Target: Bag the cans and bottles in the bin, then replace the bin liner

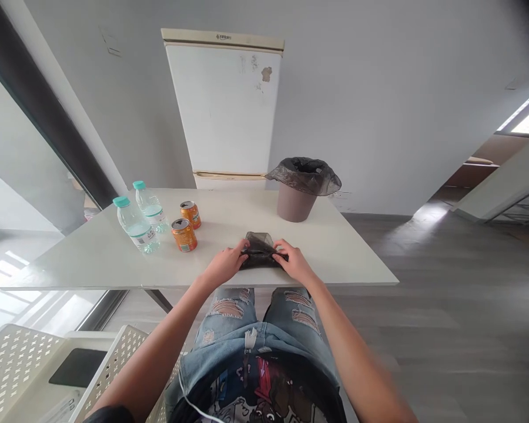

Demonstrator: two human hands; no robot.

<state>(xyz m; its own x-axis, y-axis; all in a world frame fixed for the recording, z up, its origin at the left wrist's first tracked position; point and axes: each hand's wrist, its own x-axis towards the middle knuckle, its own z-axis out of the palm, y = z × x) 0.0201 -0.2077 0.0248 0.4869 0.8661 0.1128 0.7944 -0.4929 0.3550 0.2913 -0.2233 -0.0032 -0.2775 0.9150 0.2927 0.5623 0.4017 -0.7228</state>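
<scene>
A folded black plastic bag (pixel 259 259) lies between the two hands, close to the near edge of the white surface (pixel 229 202). The left hand (pixel 226 263) pinches its left end between thumb and fingers; the right hand (pixel 294 261) grips the right end the same way. The bag's thicker, darker fold stretches from one hand to the other, while a thinner, see-through flap stands out on its far side, beyond the fingertips. Whether the bag rests fully on the surface or is slightly raised, I cannot tell.

Past the right hand, farther back, stands a brown trash bin (pixel 293 204) with a black liner (pixel 306 176) draped over its rim. Left of the left hand are two orange soda cans (pixel 185 236), and beyond them two clear plastic bottles (pixel 136 226) with teal caps.
</scene>
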